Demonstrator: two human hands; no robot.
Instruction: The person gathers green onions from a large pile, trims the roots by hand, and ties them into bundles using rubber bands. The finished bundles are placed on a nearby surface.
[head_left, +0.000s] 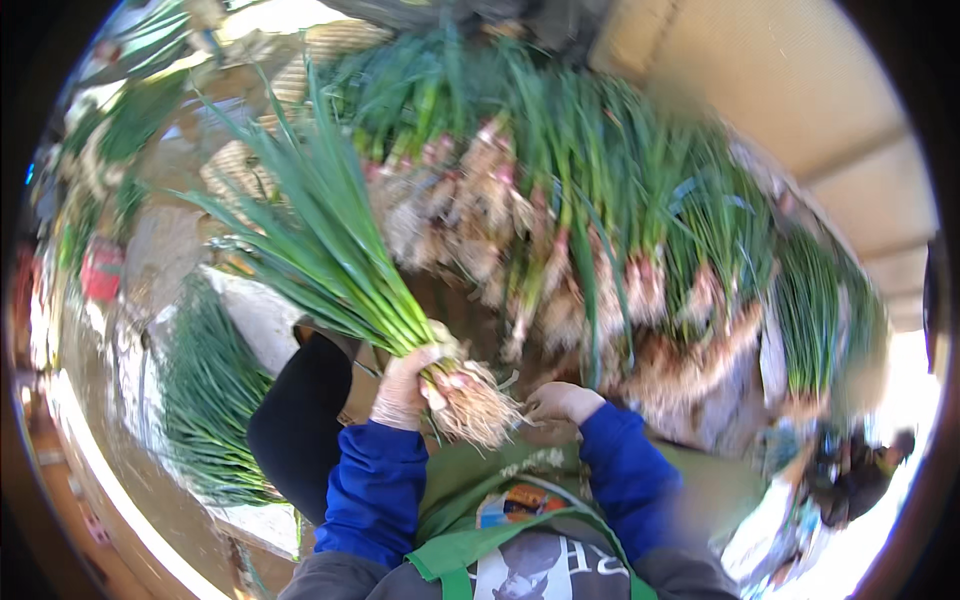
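Observation:
My left hand (405, 382), in a thin pale glove, is closed around the lower stalks of a bunch of green onions (352, 270). Its leaves point up and left, and its pale roots (476, 405) hang towards the lower right. My right hand (566, 403), also gloved, is beside the root tips with its fingers bent; whether it pinches any roots cannot be made out. A green apron (510, 465) covers my lap beneath both hands.
A long row of green onions (585, 150) with shaggy roots lies ahead, curving to the right. Another pile of green onions (210, 405) rests on pale sheeting at the left. A red object (102, 268) stands farther left. A person (859, 480) is at the far right.

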